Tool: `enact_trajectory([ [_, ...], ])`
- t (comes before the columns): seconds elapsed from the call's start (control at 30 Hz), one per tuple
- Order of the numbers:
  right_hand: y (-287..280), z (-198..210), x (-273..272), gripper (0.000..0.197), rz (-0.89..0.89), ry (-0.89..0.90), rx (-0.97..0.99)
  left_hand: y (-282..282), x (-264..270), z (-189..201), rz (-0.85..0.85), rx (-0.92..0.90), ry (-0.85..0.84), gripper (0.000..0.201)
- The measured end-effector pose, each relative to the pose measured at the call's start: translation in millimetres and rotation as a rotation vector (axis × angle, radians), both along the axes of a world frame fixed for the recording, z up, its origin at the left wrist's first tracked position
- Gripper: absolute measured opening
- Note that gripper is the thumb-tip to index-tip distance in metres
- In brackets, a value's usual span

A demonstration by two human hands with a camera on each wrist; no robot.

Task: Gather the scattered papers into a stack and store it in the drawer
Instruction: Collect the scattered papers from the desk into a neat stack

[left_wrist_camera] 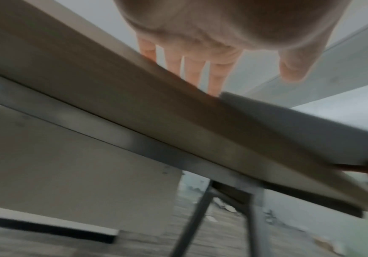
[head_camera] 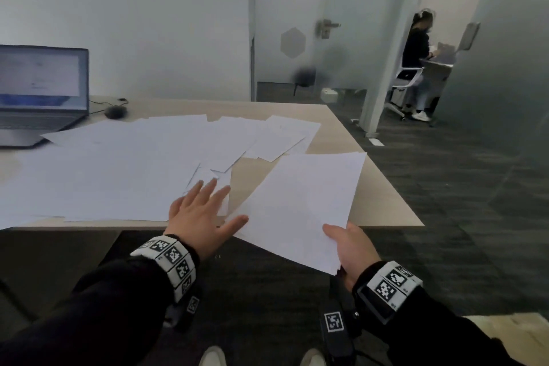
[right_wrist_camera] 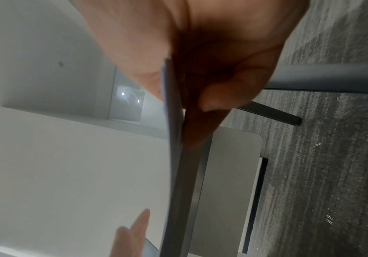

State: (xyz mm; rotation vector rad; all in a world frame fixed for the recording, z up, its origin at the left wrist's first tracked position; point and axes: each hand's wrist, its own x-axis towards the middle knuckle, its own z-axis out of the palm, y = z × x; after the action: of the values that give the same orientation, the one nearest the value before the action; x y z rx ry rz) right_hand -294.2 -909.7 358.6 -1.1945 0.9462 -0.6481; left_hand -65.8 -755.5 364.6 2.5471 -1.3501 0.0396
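Loose sheets (head_camera: 124, 163) lie spread over the left and middle of the counter (head_camera: 383, 187), overlapping, their near edges close to the counter's front edge. A laptop (head_camera: 38, 92) stands at the far left, behind them.

My left hand (head_camera: 202, 214) is spread flat, palm down, fingers straight and apart. Its fingertips reach onto the nearest corner of the loose sheets; the left wrist view shows the fingers (left_wrist_camera: 216, 76) extended past the counter edge, holding nothing.

To the right, my right hand (head_camera: 353, 249) pinches the gathered stack (head_camera: 303, 205) at its near right corner, thumb on top and the other fingers beneath. The right wrist view shows the stack edge-on (right_wrist_camera: 174, 121) in that pinch. The stack's long axis runs from the grip away and slightly right, its far end over the counter's right part, its near end hanging off the front edge.

I judge the left hand to be the nearer grip for the next sheet, which lies just ahead of and left of it. The stack lies just right of that hand, so a short rightward slide should join them.

No drawer is visible.
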Motion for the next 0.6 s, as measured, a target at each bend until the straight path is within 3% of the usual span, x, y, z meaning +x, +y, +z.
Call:
enact_trajectory([
  [0.1,3.9,-3.6,8.7,0.016,-0.013,0.006,0.001,20.2,25.3,-2.9,0.11,0.116,-0.016,0.1],
  [0.2,7.6,-4.3,15.8,0.015,0.001,0.025,-0.011,34.9,31.1,-5.2,0.11,0.109,-0.053,0.097],
  [0.37,10.7,-5.8,23.1,0.017,0.027,0.037,-0.048,53.3,31.5,-6.4,0.051,0.01,-0.092,0.054],
  [0.53,11.2,-8.7,24.1,0.016,0.015,0.061,-0.082,64.4,41.2,-7.1,0.136,-0.26,0.054,0.027],
  [0.6,11.4,-9.5,24.6,0.016,-0.002,0.054,-0.07,66.9,45.1,-1.2,0.205,-0.401,0.163,0.028],
])
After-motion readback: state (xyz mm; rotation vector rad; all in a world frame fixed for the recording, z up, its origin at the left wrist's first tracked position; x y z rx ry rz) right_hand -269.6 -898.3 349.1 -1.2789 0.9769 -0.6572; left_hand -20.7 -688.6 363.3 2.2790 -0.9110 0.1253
